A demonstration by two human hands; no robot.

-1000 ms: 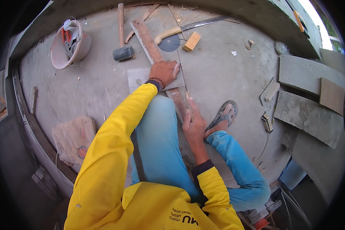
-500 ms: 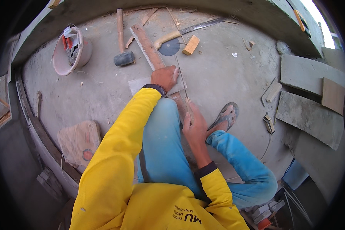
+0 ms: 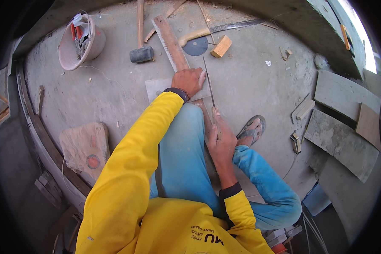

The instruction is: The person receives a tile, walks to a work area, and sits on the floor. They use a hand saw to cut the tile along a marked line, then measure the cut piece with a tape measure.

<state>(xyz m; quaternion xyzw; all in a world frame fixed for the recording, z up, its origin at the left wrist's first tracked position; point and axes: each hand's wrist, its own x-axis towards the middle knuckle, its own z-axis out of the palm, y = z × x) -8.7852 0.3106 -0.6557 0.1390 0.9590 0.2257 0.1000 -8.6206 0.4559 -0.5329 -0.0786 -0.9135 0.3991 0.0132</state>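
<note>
My left hand (image 3: 189, 81) is closed and bears down on a pale flat piece (image 3: 155, 87), which lies across a long wooden plank (image 3: 170, 43). The plank has a rough, whitish left edge and runs beneath my left leg. In my right hand (image 3: 222, 139) is a thin-bladed tool with a wooden handle (image 3: 214, 111). Its narrow dark blade (image 3: 209, 80) points away from me, beside the right edge of the pale piece. The blade appears almost edge-on, so I cannot tell whether it is a saw or a file.
Beyond the hands lie a mallet (image 3: 142, 54), a machete (image 3: 224, 28), a dark disc (image 3: 196, 46) and a wood block (image 3: 221, 46). A bucket of tools (image 3: 98, 44) stands far left, a dusty sack (image 3: 85, 146) nearer. Concrete slabs (image 3: 343, 142) lie right.
The view has shifted a little. My right hand and the tool have moved slightly, with the blade now pointing more straight ahead. My left hand keeps its place on the pale piece.
</note>
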